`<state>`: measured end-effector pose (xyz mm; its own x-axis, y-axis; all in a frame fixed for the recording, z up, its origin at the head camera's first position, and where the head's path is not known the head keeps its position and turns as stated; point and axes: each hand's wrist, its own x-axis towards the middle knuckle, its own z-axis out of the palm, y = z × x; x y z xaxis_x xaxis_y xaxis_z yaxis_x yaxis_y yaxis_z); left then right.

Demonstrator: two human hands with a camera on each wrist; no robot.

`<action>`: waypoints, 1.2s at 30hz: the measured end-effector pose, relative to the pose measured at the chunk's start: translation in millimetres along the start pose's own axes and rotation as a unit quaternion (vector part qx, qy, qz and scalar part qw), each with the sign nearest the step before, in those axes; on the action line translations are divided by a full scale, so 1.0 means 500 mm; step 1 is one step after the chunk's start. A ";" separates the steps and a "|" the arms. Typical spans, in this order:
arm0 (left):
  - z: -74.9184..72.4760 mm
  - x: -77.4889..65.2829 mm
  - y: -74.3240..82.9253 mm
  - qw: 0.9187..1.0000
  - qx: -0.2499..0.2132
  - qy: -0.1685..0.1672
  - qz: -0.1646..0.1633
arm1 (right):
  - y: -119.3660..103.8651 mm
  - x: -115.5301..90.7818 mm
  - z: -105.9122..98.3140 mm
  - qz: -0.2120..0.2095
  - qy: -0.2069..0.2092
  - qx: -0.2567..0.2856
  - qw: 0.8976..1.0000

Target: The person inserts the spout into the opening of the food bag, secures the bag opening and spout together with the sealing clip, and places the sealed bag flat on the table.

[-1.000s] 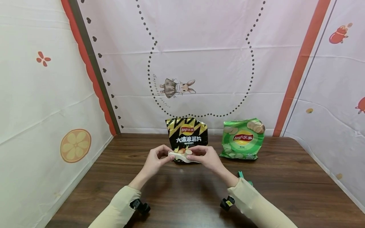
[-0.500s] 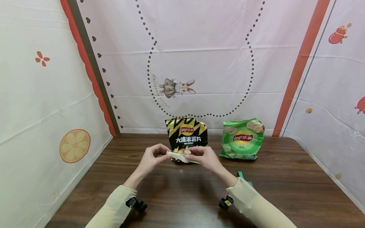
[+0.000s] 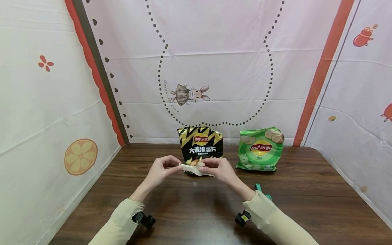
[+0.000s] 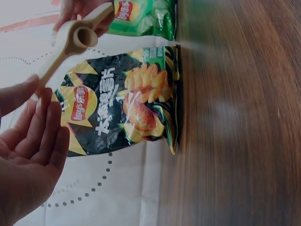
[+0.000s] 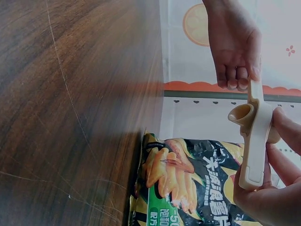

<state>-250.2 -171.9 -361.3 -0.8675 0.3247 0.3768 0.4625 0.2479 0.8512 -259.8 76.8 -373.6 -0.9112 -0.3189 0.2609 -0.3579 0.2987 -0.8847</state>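
A cream plastic bag clip with a round spout (image 3: 191,168) is held level above the table between both hands. My left hand (image 3: 161,172) pinches its left end between thumb and index finger; the other fingers curl loosely, as the left wrist view shows. My right hand (image 3: 223,170) grips the right part, thumb and fingers about the spout's far side. In the right wrist view the bag clip (image 5: 257,136) is seen lengthwise, its spout mouth facing the table. Just behind it stands a black and yellow crisp bag (image 3: 202,146), not touched by either hand as far as I can see.
A green crisp bag (image 3: 261,149) stands to the right at the back of the brown wooden table (image 3: 196,211). Beside the right forearm lies a green object (image 3: 258,188), partly hidden by the sleeve. Printed cloth (image 3: 214,78) hangs behind and at both sides.
My left hand and forearm have shifted slightly left, and the bag clip has moved a little left with them. The right hand keeps nearly the same place; both bags are unmoved.
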 end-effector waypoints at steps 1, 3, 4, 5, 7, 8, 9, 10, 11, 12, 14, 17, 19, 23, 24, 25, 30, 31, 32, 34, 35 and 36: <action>0.001 0.000 0.001 1.000 0.003 0.003 0.001 | 0.000 0.000 0.000 0.001 0.001 0.000 1.000; 0.003 0.000 0.004 1.000 0.010 0.009 -0.002 | 0.000 0.001 0.001 0.002 0.001 -0.002 1.000; 0.004 0.001 0.006 1.000 0.012 0.012 -0.004 | 0.000 0.001 0.001 0.002 0.002 -0.002 1.000; 0.006 0.001 0.007 1.000 0.015 0.015 -0.006 | 0.000 0.001 0.001 0.002 0.002 -0.002 1.000; 0.008 0.001 0.007 0.999 0.021 0.022 -0.011 | 0.000 0.002 0.002 0.006 0.005 -0.003 1.000; 0.009 0.001 0.008 0.999 0.024 0.024 -0.015 | 0.000 0.002 0.003 0.005 0.005 -0.005 1.000; 0.010 0.001 0.008 0.999 0.027 0.027 -0.017 | 0.000 0.002 0.004 0.008 0.005 -0.004 1.000; 0.011 0.001 0.008 0.999 0.029 0.030 -0.020 | 0.001 0.002 0.004 0.009 0.005 -0.004 1.000; 0.012 0.001 0.008 0.999 0.032 0.033 -0.022 | 0.001 0.003 0.005 0.010 0.005 -0.005 1.000; 0.013 0.000 0.010 0.998 0.035 0.036 -0.025 | 0.002 0.003 0.006 0.011 0.006 -0.005 1.000; 0.014 -0.001 0.012 0.998 0.041 0.045 -0.029 | 0.002 0.004 0.007 0.012 0.009 -0.006 1.000; 0.016 -0.002 0.016 0.996 0.052 0.058 -0.036 | 0.001 0.005 0.008 0.017 0.017 -0.005 1.000; 0.017 -0.001 0.015 0.995 0.058 0.066 -0.036 | -0.001 0.006 0.009 0.020 0.020 -0.006 1.000; 0.018 0.004 -0.006 0.994 0.063 0.078 -0.034 | -0.010 0.005 0.011 0.029 0.020 -0.004 0.999; 0.018 0.006 -0.015 0.994 0.064 0.081 -0.033 | -0.014 0.004 0.011 0.031 0.019 -0.002 0.999; 0.018 0.009 -0.023 0.994 0.064 0.085 -0.032 | -0.022 0.002 0.010 0.031 0.018 0.000 0.999; 0.019 0.011 -0.047 0.992 0.066 0.102 -0.030 | -0.046 -0.005 0.006 0.034 0.014 0.003 0.999; 0.020 0.011 -0.047 0.992 0.067 0.105 -0.028 | -0.044 -0.004 0.007 0.034 0.014 0.001 0.999; 0.021 0.010 -0.048 0.991 0.071 0.108 -0.025 | -0.037 -0.002 0.008 0.034 0.015 -0.001 0.999; 0.023 0.009 -0.048 0.990 0.078 0.115 -0.021 | -0.021 0.003 0.009 0.035 0.016 -0.003 0.999; 0.025 0.008 -0.048 0.989 0.083 0.119 -0.019 | -0.015 0.005 0.010 0.034 0.017 -0.004 0.999; 0.026 0.007 -0.047 0.988 0.089 0.122 -0.017 | -0.010 0.007 0.011 0.034 0.018 -0.004 0.999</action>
<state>-262.0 -164.8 -384.8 -0.8910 0.0886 0.4453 0.4390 0.4188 0.7949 -260.2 69.3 -370.3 -0.9398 -0.2660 0.2143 -0.2969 0.3261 -0.8975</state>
